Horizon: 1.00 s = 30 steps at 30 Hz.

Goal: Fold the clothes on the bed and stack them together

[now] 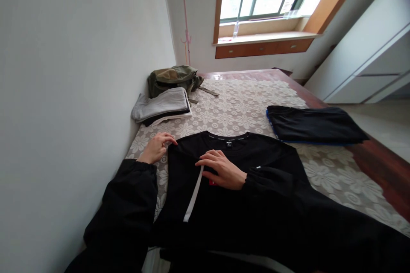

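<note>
A black top [250, 153] with a white stripe [194, 196] lies spread on the bed, neckline away from me. My left hand [156, 147] rests at its left shoulder edge, fingers curled and pinching the fabric there. Flat on the chest of the top, beside the upper end of the stripe, lies my right hand [221, 169] with its fingers stretched out; a small red patch shows under it. Both my arms are in black sleeves.
A white floral lace cover [237, 106] lies over the bed. A folded grey and dark pile [163, 106] and an olive backpack [173, 77] sit at the far left by the wall. Folded black garment with blue trim [315, 124] lies right. White cabinet [368, 51] stands at right.
</note>
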Tool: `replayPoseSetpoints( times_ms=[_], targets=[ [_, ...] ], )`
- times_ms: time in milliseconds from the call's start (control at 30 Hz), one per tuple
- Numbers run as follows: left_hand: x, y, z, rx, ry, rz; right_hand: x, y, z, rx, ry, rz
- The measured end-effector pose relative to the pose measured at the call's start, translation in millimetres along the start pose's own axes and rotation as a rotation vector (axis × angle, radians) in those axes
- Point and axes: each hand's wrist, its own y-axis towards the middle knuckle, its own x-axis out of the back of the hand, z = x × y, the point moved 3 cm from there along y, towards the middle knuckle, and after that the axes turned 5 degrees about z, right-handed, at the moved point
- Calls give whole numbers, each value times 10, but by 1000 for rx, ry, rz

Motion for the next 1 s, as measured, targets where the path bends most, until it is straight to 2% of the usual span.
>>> replayPoseSetpoints(
  times_ms=[267,500,667,1000],
  targets=[
    [-33,22,-8,49,12,-12,54,10,-73,-19,191,-47],
    [-33,39,-85,57,57,4,29,-20,-95,-40,202,-71],
    [-41,38,-129,61,68,7,36,-24,-82,-28,165,-40],
    [-94,43,-67,41,88,-31,38,-18,-89,-26,214,-45]
  ],
)
